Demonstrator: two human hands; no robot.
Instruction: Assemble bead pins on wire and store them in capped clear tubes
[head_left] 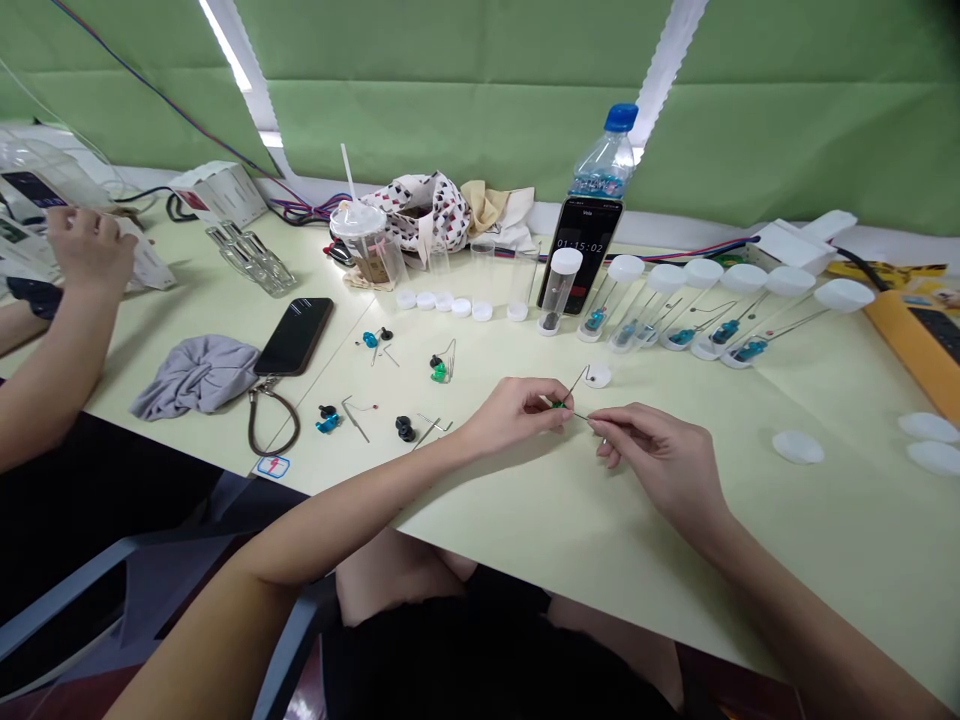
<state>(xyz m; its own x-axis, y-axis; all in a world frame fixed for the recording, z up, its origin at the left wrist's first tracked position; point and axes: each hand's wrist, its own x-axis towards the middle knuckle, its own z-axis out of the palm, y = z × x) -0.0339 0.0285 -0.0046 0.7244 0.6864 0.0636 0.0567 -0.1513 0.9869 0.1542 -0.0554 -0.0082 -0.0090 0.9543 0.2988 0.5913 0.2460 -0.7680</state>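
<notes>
Pale yellow-green paper (600,560) across the tabletop, green window blinds (465,60) along the back, and an orange power strip (911,335) at the right edge. At the upper left of the frame, a co-worker's hand (90,250) on white packaging (142,250).

Top centre: a water bottle (604,165) with a blue cap and blue pieces inside, and a phone (581,255) showing 01:15:02 upright against it. To the right, a slanting row of capped clear tubes (690,310), each with a blue-beaded wire part inside. Beside the phone, 1 upright capped tube (559,290) with a dark piece at its bottom. Left of it, 6 white caps (442,302) in a line below uncapped tubes (484,275). Further left, a clear plastic cup (367,240) with a straw and brown contents.

Left of centre, loose blue and black parts (328,424) and bent wires, near a black phone (294,336) and a grey cloth (196,378).

Centre right, above the paper: a green-beaded wire pin (559,405), pinched by the left hand (514,415), with the right hand (652,455) pinching its wire from the other side, fingertips pressed together.
</notes>
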